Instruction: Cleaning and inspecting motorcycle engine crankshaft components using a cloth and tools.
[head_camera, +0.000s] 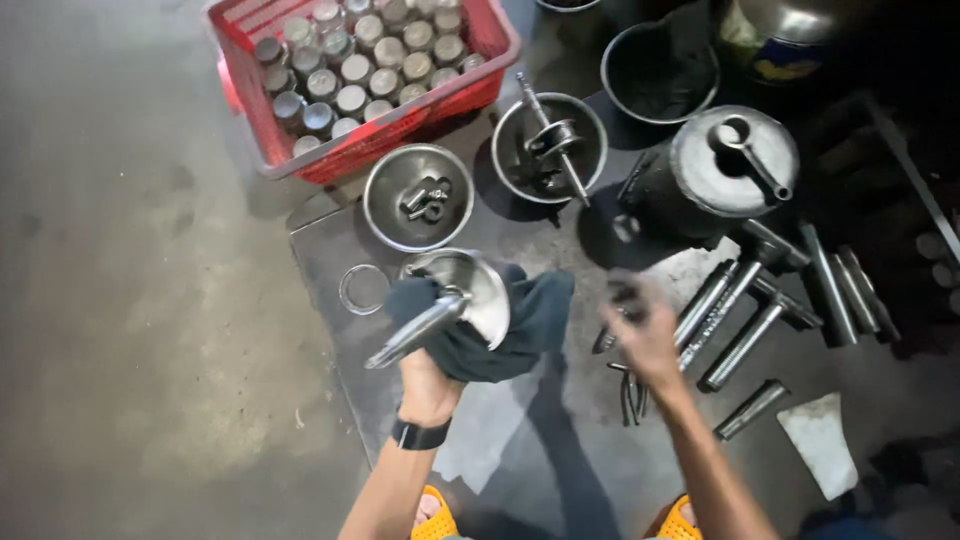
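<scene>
Metal parts sorted on a concrete floor; both hands at work.

Red crate (270, 140) of cylinders stood at the mat's (330, 260) far-left corner. Left hand (425, 385) gripped a dark cloth (520, 320) wrapped round a disc-and-shaft part (470, 290), fingers closed. Right hand (640, 325), blurred, hovered over steel tubes (730, 315); finger state indiscernible.

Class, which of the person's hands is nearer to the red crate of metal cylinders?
Left. The left hand, holding a dark cloth, lies below the red crate; the right hand is farther off, below and to its right.
</scene>
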